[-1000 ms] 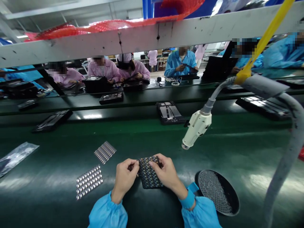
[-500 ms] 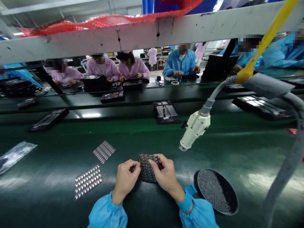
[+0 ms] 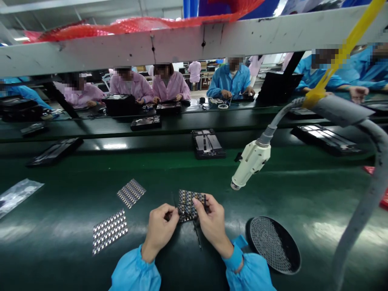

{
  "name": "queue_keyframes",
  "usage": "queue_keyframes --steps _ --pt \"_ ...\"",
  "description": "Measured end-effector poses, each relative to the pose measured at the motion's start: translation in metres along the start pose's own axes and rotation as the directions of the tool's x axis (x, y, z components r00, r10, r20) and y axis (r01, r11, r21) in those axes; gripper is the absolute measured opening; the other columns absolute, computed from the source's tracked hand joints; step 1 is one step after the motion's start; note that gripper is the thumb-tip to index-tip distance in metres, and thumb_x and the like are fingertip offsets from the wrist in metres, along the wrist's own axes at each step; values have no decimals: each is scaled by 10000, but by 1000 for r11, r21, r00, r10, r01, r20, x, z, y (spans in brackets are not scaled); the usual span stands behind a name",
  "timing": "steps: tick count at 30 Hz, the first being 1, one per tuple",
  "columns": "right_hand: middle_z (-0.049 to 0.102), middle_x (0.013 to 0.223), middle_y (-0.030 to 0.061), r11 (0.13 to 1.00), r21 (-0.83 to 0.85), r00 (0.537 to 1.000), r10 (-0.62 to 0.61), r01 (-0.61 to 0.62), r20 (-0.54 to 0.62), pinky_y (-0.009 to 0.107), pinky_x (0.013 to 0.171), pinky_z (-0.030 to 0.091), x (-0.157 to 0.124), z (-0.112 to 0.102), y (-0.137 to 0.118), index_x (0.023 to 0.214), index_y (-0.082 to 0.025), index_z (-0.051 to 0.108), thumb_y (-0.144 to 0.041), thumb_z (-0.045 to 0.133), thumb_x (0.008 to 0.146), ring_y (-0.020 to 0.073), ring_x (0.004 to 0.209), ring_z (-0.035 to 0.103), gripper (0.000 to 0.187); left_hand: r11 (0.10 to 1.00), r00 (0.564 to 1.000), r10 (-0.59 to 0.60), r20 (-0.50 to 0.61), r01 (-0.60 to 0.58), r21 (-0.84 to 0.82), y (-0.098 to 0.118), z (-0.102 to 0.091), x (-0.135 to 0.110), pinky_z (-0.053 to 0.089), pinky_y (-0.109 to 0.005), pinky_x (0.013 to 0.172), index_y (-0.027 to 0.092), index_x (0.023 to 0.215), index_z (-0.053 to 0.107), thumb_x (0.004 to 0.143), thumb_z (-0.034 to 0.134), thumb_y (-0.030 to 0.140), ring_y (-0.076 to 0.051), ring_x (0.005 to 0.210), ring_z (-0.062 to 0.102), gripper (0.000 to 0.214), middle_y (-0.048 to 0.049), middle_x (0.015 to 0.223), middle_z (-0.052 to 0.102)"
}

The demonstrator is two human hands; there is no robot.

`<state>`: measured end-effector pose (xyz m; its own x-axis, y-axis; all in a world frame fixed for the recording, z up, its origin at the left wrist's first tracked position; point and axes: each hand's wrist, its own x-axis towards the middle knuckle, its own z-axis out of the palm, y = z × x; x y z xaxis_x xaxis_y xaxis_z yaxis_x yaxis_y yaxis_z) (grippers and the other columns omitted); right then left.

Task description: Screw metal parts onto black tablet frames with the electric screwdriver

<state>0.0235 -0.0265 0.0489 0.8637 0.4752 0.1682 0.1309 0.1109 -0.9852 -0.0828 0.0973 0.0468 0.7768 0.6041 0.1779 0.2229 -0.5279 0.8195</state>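
I hold a small dark panel of tiny gridded parts (image 3: 188, 202) tilted up over the green work surface (image 3: 75, 202). My left hand (image 3: 160, 228) pinches its left edge with closed fingers. On the right edge my right hand (image 3: 210, 222) grips it, thumb on top. A thin dark strip (image 3: 197, 236) hangs below the panel between my hands. Both my sleeves are light blue.
Two silvery part sheets (image 3: 109, 231) (image 3: 131, 192) lie to the left, a clear bag (image 3: 18, 193) further left. A round black perforated tray (image 3: 273, 244) sits at right. A white nozzle on a grey hose (image 3: 251, 163) hangs above. Black trays ride the belt (image 3: 207, 143); several people sit beyond.
The panel went from lying flat to lifted and tilted up between my hands. A thin strip now hangs under it.
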Motion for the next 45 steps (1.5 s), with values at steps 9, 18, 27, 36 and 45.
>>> queue_keyframes --steps 9,18,27,36,45 --pt "658 697 21 851 363 924 369 -379 97 200 330 460 15 4 6 1007 -150 521 -416 785 687 158 481 620 492 874 940 -315 -126 236 -424 -31 -36 18 534 -249 603 142 712 656 718 641 317 -157 625 642 177 -44 715 692" --pt "691 809 91 961 99 965 249 -257 83 250 432 551 26 28 8 1096 -83 635 -466 708 743 200 582 692 526 808 957 -274 -98 173 -564 -36 -70 12 510 -209 519 135 744 645 765 686 400 -121 522 609 269 -13 606 656" --pt "689 765 73 908 70 844 354 -414 404 236 408 555 28 69 -14 974 -84 668 -429 835 621 195 635 680 521 859 978 -190 -86 123 -497 -41 -92 1 501 -214 543 140 734 634 811 653 421 -124 527 607 292 -9 570 633" --pt "651 513 36 906 108 847 333 -409 415 173 397 515 20 98 -1 742 -89 663 -438 845 614 110 410 597 414 823 951 -264 159 308 -477 -61 -99 -3 538 -251 629 120 871 670 806 621 432 -186 742 699 322 -91 821 718" --pt "660 501 46 911 90 856 339 -402 391 182 392 506 14 106 0 755 -85 658 -458 845 599 121 393 598 446 922 962 -268 57 273 -277 -63 -92 -7 416 -215 457 145 646 612 731 546 292 -139 464 606 182 -17 561 635"
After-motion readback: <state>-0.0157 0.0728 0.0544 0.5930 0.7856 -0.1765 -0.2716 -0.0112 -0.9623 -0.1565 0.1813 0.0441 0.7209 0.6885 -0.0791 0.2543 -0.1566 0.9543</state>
